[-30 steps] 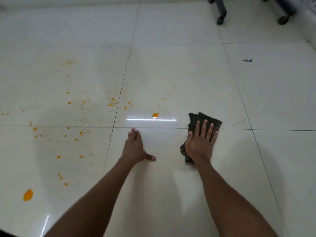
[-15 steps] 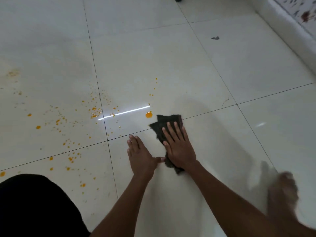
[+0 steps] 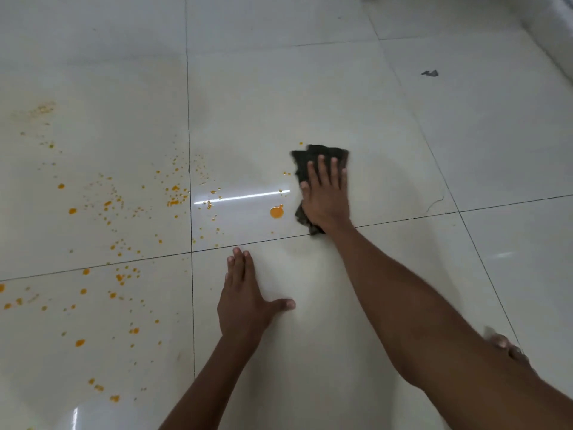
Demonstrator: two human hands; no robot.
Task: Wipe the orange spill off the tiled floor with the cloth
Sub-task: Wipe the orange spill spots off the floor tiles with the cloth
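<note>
1. Orange liquid spill (image 3: pixel 276 211), scattered in drops across the glossy cream tiled floor (image 3: pixel 403 135), has its largest blob just left of the pressing hand.
2. A person's right hand (image 3: pixel 325 193), fingers flat and spread, presses a dark crumpled cloth (image 3: pixel 319 153), apparently for wiping pressure.
3. The left hand (image 3: pixel 245 299), palm down, thumb out, seemingly props the body.

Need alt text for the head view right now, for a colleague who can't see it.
A right hand presses a dark cloth flat on the tiled floor, beside a large orange drop. The left hand braces flat nearer the camera; orange splatter spreads left.
</note>
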